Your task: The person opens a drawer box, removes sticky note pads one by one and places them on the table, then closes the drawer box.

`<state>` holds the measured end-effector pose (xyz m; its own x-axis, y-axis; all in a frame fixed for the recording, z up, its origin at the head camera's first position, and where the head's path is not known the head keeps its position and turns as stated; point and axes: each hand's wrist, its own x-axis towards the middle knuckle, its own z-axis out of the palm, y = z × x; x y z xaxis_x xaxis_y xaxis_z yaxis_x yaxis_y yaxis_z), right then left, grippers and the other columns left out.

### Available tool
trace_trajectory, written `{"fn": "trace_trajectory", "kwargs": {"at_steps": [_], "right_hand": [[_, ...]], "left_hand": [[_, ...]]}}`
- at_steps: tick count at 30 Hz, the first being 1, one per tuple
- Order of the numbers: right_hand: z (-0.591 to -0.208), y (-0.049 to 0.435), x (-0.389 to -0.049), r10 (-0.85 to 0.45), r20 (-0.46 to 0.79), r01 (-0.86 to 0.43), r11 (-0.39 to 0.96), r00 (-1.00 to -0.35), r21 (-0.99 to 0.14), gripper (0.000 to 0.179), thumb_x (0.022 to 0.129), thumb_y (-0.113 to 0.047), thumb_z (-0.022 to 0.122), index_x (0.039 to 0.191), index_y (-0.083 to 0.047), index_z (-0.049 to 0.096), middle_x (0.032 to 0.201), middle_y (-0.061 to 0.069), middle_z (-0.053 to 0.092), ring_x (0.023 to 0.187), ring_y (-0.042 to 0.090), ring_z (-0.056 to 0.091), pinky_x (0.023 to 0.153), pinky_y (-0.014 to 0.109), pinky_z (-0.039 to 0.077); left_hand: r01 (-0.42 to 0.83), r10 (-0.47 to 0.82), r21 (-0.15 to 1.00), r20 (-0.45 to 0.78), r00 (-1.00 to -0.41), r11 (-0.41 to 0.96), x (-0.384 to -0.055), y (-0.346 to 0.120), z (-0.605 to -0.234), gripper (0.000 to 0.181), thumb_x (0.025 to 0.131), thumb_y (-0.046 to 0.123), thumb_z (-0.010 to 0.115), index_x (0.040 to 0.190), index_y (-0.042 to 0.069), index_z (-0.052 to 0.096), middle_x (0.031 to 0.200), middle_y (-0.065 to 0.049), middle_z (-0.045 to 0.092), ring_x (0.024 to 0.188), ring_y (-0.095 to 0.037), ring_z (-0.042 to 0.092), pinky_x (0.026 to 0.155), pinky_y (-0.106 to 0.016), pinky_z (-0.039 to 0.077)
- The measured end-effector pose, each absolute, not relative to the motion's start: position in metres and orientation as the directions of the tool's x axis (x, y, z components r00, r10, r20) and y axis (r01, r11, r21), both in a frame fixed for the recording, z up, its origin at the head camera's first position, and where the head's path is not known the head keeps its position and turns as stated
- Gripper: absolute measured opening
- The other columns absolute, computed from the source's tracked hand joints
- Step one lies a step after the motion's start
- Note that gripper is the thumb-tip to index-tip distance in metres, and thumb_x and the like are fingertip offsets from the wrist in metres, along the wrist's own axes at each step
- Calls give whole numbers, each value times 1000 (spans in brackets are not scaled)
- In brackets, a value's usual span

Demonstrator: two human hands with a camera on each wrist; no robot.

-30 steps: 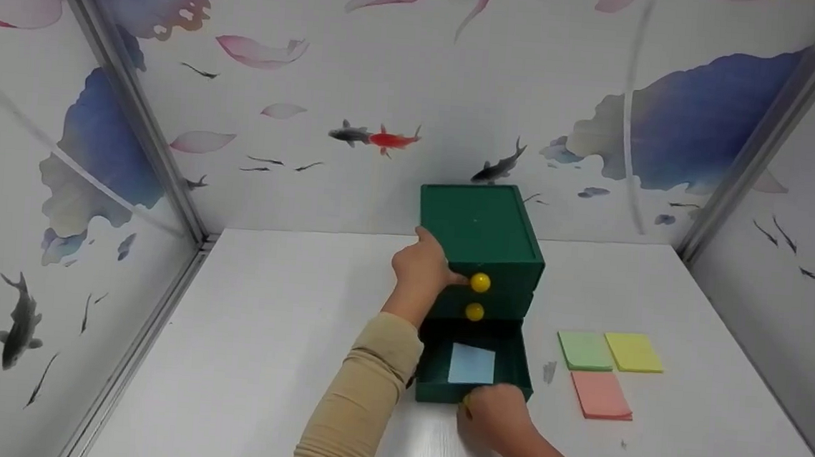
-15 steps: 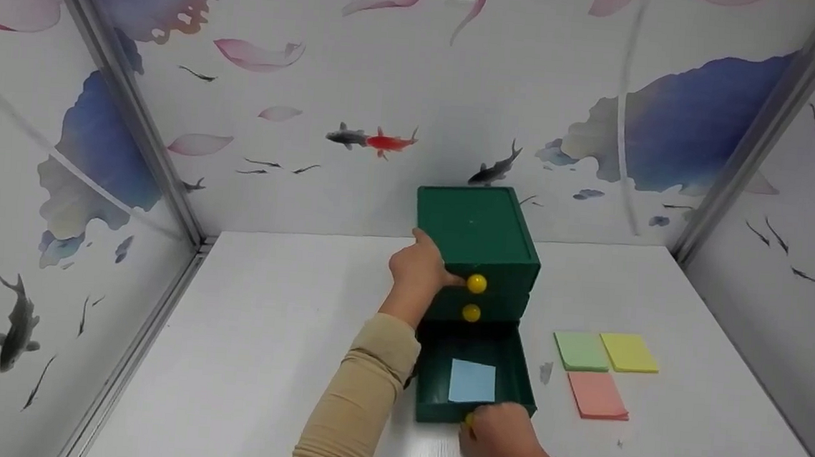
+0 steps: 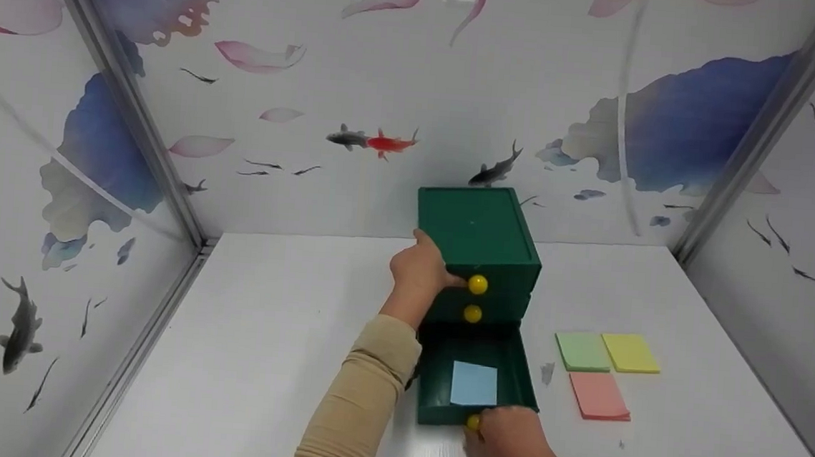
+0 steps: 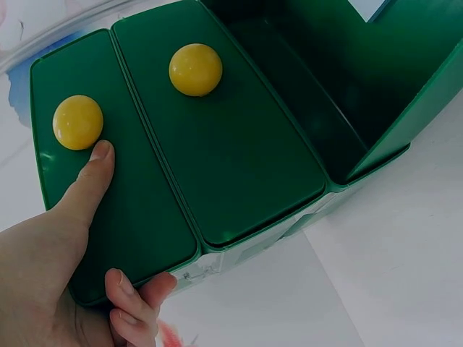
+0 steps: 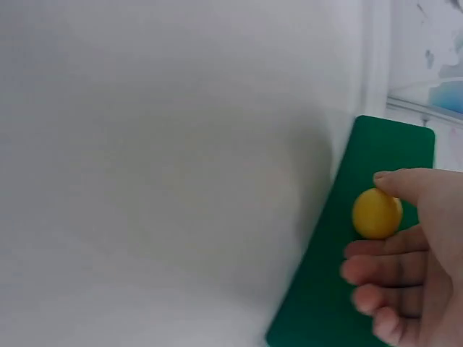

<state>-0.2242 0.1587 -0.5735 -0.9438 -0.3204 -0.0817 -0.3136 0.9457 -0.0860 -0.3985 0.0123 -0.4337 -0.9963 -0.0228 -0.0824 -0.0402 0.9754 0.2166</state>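
A green drawer cabinet (image 3: 476,222) with yellow knobs stands at the back of the table. My left hand (image 3: 419,269) grips its upper left side, the thumb lying on the top drawer's front beside the top knob (image 4: 78,123). The middle drawer, with its own knob (image 4: 195,70), is closed. The bottom drawer (image 3: 513,361) is pulled out, and a light blue sticky note pad (image 3: 474,384) lies inside it. At that drawer's front my right hand (image 3: 515,437) has thumb and forefinger around the bottom knob (image 5: 377,214), the other fingers curled below it.
To the right of the drawer lie a green sticky note pad (image 3: 582,352), a yellow one (image 3: 630,353) and a pink one (image 3: 600,396). A patterned wall (image 3: 274,190) rises directly behind the cabinet. White table surface (image 3: 264,333) extends left of the arms.
The bottom drawer has come further out toward me, with my right hand at its knob and the blue pad inside. In the last half second it barely moved. My left hand stayed put.
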Motion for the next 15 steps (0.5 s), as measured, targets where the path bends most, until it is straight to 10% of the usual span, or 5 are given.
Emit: {"fn": "trace_trajectory", "kwargs": {"at_steps": [15], "right_hand": [[-512,156,-243,-199,1,-188,924,-980,-332,24,91,-37,68,92,-13,73,68,-3,60,60,14,51,61,33,49]], "left_hand": [[-41,-30,230,-53,-998,972,-398,11,-436,125,67,69,76,154,0,18,75,-4,63,65,-15,57,63,-29,50]]}}
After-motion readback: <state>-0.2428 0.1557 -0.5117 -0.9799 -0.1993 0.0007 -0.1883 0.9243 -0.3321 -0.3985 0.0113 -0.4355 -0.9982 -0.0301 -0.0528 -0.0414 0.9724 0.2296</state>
